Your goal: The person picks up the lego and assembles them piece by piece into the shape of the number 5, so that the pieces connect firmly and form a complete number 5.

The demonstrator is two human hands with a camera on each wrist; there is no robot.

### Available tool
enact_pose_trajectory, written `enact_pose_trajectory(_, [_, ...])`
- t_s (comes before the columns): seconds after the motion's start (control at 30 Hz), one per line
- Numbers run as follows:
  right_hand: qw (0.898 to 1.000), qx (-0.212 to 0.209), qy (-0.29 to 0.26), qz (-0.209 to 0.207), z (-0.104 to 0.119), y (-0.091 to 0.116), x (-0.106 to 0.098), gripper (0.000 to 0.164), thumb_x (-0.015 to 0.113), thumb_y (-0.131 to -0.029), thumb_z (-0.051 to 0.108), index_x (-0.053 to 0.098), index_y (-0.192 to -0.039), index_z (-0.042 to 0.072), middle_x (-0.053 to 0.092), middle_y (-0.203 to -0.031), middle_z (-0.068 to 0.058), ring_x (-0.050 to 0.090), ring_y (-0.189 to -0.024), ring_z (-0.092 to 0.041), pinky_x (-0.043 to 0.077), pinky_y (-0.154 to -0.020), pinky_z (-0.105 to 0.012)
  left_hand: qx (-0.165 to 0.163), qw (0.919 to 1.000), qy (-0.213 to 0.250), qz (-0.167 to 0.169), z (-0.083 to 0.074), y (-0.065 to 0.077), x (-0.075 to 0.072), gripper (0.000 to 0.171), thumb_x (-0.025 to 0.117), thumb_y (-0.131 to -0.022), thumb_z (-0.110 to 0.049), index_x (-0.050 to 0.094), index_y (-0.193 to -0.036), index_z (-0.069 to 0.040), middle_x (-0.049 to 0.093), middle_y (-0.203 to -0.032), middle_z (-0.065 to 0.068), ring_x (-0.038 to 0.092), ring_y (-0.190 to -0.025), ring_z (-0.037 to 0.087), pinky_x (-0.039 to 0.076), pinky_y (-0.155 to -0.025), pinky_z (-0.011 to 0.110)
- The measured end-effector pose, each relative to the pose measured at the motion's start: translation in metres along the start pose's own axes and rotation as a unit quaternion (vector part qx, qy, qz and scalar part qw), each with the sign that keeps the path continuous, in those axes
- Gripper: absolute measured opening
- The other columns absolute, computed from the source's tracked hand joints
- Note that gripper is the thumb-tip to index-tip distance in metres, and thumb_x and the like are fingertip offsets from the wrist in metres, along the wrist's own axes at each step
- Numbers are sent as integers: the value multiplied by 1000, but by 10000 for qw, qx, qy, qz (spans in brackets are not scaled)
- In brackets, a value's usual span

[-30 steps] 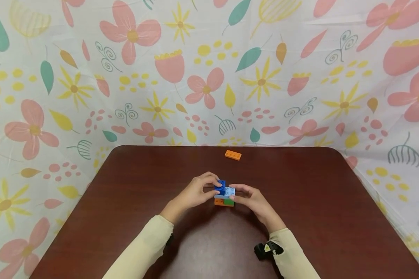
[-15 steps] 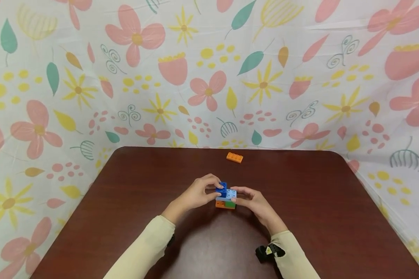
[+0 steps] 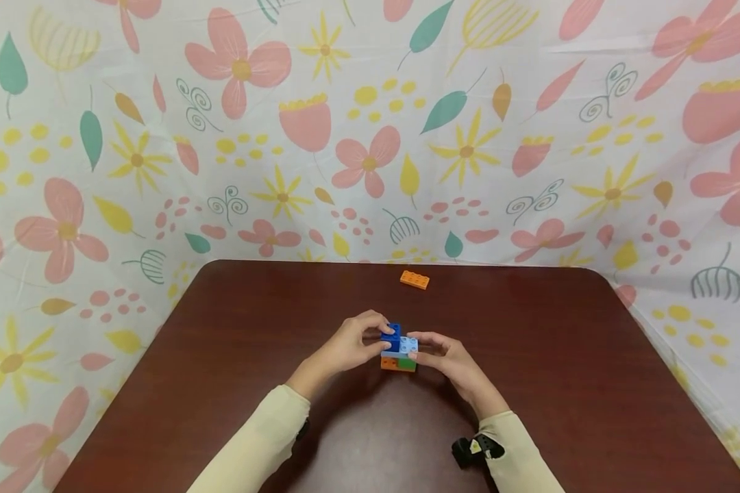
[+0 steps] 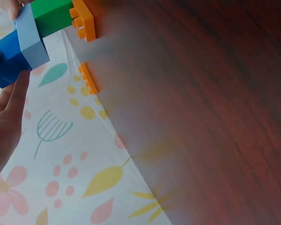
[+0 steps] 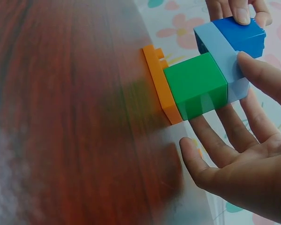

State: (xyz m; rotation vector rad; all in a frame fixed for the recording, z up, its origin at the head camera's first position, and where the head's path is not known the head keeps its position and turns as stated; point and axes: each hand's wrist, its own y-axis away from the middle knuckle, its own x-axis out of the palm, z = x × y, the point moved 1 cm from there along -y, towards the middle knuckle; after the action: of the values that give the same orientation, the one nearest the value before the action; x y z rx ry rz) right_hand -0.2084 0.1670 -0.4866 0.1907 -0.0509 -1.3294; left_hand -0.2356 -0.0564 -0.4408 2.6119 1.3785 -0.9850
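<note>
A small stack of toy building bricks stands in front of me on the table. Its base is an orange plate (image 5: 161, 89), with a green brick (image 5: 196, 86) on one end. Across the green brick lies a light blue plate (image 5: 222, 56) that juts out to the left. On that overhanging end sits a dark blue brick (image 3: 391, 337). My left hand (image 3: 351, 341) pinches the dark blue brick between thumb and fingers. With thumb and fingers, my right hand (image 3: 453, 361) grips the light blue plate at its right end.
Another orange plate (image 3: 414, 279) lies near the far edge of the brown table (image 3: 518, 315). Behind the table hangs a white cloth (image 3: 370, 89) with a flower and leaf print. A black strap device (image 3: 476, 450) is on my right wrist.
The view has shifted slightly. Both hands keep their hold on the stack, and the bricks stay in the same arrangement.
</note>
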Motion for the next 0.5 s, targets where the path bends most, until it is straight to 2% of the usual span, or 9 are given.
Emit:
enact_pose_trajectory(0.23, [10000, -47, 58, -23, 3, -1, -2, 48, 76, -83, 26, 62, -127, 13, 60, -124, -7, 59, -107, -23, 45, -95, -43, 165, 9992, -33, -374, -1, 3, 7, 17, 65, -89, 1, 62, -104, -4, 58, -110, 11, 62, -107, 26, 52, -89, 34])
enact_pose_trajectory(0.4, [9999, -88, 79, 11, 2, -1, -1, 47, 75, -84, 26, 62, -127, 13, 60, -124, -7, 59, -107, -23, 46, -94, -42, -13, 9984, 15, -561, 0, 6, 11, 21, 63, -90, -1, 58, -108, -10, 60, -111, 9, 63, -107, 25, 52, -90, 35])
enact_pose_trajectory(0.5, [9999, -93, 107, -1, 1, 0, 0, 47, 76, -84, 26, 62, -127, 13, 61, -124, -7, 59, -108, -23, 47, -93, -40, -144, 9971, -23, -752, 0, 8, 13, 29, 64, -90, -2, 52, -115, -10, 62, -115, 10, 62, -108, 26, 51, -93, 38])
